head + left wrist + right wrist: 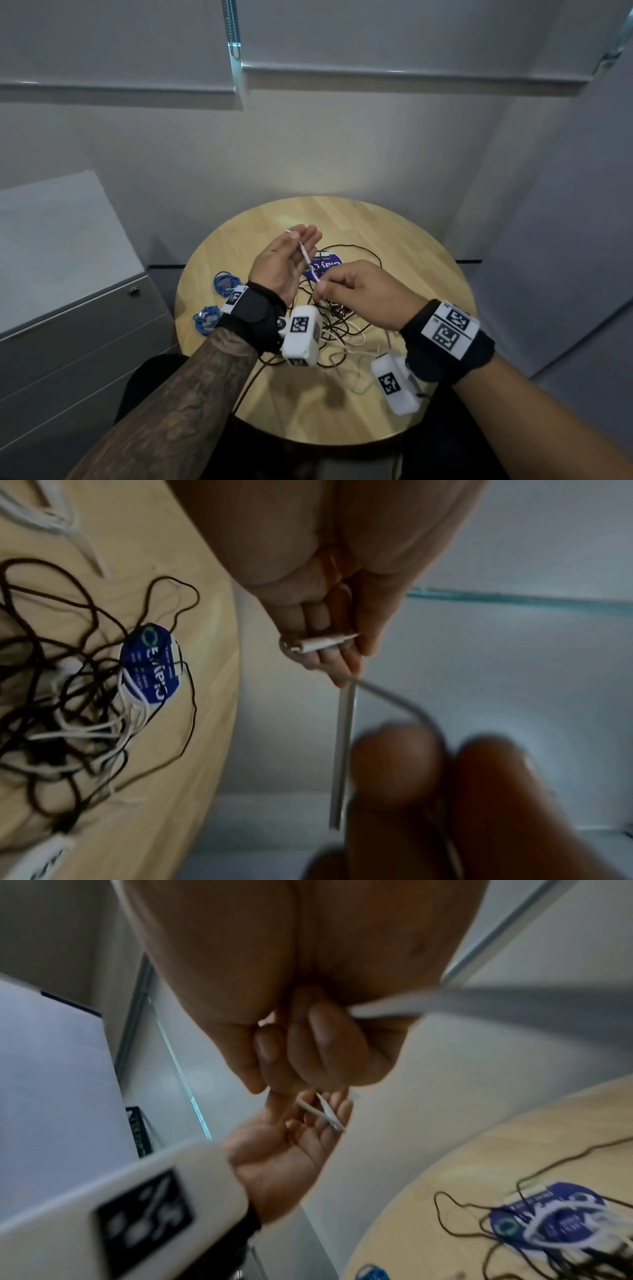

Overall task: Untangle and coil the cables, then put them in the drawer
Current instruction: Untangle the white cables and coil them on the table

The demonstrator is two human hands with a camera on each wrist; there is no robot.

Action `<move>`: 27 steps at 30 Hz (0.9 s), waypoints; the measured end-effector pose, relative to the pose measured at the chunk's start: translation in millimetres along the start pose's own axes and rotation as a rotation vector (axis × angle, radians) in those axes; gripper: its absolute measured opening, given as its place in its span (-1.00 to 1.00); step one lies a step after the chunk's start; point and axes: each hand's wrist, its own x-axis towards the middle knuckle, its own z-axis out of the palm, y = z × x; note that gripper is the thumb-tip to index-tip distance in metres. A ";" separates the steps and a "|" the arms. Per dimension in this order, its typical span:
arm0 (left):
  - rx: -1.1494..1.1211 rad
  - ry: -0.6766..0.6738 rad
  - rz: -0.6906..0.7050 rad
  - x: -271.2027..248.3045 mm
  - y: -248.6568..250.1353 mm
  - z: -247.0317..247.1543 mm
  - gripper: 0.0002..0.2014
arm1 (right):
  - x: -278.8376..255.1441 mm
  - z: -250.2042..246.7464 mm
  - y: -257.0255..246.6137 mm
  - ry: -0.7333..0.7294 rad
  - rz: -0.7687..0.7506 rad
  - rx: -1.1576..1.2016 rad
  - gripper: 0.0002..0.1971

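My left hand [301,240] is raised palm up over the round wooden table [394,240]. Its thumb pins the plug [322,643] of a white cable [306,255] against nearly straight fingers, and the cable loops round them. The right hand [325,289] pinches the same cable a short way down, and the stretch between the hands is taut. Below the hands a tangle of black and white cables [339,318] lies on the table, partly hidden by my wrists. The right wrist view shows the white cable [325,1112] crossing the left hand's fingertips [337,1110].
Two coiled blue cables [224,283] [205,318] lie at the table's left edge. A blue oval label [327,269] sits among the loose cables. A grey drawer cabinet [68,308] stands left of the table with its drawers closed. Walls stand close behind and to the right.
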 end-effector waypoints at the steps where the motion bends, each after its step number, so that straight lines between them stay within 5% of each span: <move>1: -0.017 0.007 0.004 0.8 0.8 2.1 -0.83 | 0.7 -3.8 -1.1 0.012 -0.012 0.013 -0.79; 7: -0.266 0.056 0.017 7.4 19.5 20.8 -0.85 | 0.4 2.5 0.3 -0.106 -0.008 -0.025 -0.66; 11: 0.054 0.070 0.099 4.6 14.8 21.3 -0.83 | 1.3 -11.8 0.6 0.069 -0.011 0.050 -0.78; 16: 0.692 -0.183 0.137 -14.0 -14.5 14.8 -0.83 | 2.3 -36.0 -4.1 0.152 -0.001 0.001 -0.88; 23: 0.459 -0.379 -0.296 -31.7 2.0 28.6 -0.73 | 9.4 -46.2 18.6 0.331 0.033 0.039 -0.92; 27: 0.000 -0.404 -0.358 -30.2 19.0 24.1 -0.81 | 7.2 -19.3 36.3 0.308 0.126 0.090 -0.82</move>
